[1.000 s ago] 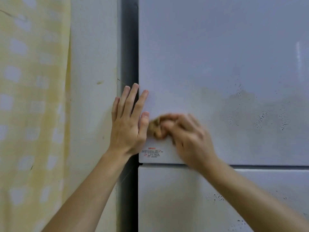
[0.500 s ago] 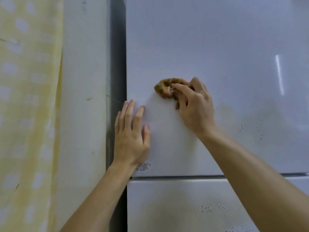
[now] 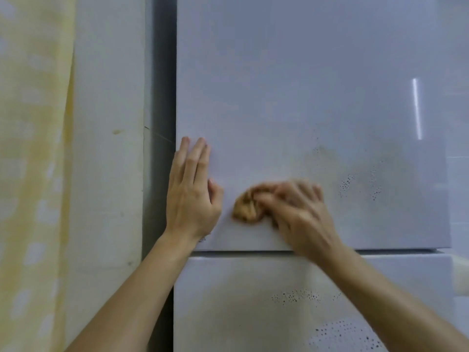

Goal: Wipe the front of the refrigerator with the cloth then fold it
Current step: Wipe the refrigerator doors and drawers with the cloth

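The white refrigerator front fills the view, an upper door above a lower door, with a seam between them. A bunched tan cloth is pressed on the upper door near its lower left corner. My right hand, blurred by motion, grips the cloth from the right with curled fingers. My left hand lies flat on the door's left edge with straight fingers, just left of the cloth. Dark speckles mark the door to the right of my hands.
A dark gap separates the refrigerator from a pale wall on the left. A yellow checked curtain hangs at the far left. More speckles dot the lower door.
My right hand has swept the cloth down from higher on the door to near its bottom edge. My left hand has stayed on the door's left edge.
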Demonstrator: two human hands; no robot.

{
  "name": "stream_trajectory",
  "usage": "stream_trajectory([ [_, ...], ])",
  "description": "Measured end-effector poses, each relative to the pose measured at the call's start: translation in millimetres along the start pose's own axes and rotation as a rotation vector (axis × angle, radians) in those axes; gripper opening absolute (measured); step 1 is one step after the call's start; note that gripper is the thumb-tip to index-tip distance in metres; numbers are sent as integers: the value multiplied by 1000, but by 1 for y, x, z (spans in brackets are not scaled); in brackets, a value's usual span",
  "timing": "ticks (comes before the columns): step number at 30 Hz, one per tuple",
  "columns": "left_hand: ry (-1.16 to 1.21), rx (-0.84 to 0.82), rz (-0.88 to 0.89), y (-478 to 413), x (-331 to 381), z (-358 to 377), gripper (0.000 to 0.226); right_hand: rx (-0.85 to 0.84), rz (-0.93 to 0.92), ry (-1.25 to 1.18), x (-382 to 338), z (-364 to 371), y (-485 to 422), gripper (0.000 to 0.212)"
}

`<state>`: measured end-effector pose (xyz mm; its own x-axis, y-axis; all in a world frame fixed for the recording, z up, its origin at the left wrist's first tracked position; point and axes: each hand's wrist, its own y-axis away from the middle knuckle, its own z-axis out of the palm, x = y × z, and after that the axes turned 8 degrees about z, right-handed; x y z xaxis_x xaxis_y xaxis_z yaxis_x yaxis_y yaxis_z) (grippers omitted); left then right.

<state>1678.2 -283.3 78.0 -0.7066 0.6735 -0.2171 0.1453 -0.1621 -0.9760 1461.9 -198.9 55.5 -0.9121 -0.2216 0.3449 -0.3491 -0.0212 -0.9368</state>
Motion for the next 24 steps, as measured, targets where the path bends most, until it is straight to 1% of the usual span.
stream_trajectory([
  [2,10,-3,-8,-3,4,3,65,110,153,18,20,3,-47,25],
  [4,1,-15,-26,-3,7,5,67,182,295,7,38,3,-92,22],
  [5,-4,-24,-30,-2,8,5,68,198,350,-9,44,4,-106,23],
  [7,-7,-38,-35,-2,7,5,69,230,391,-19,43,10,-115,23],
  [10,-8,-44,-43,-2,8,5,69,231,327,8,28,11,-85,23],
  [15,9,-38,-44,-3,7,4,69,55,229,11,-2,0,13,34],
  [17,21,-39,-53,-4,9,4,68,17,179,16,-2,-7,36,35],
  [19,27,-32,-69,-4,11,4,68,1,105,33,9,-12,35,31],
  [21,24,-24,-67,-7,12,3,67,11,84,45,24,-12,13,30],
  [24,-16,-43,-37,-11,12,3,67,142,181,5,43,-11,-43,28],
])
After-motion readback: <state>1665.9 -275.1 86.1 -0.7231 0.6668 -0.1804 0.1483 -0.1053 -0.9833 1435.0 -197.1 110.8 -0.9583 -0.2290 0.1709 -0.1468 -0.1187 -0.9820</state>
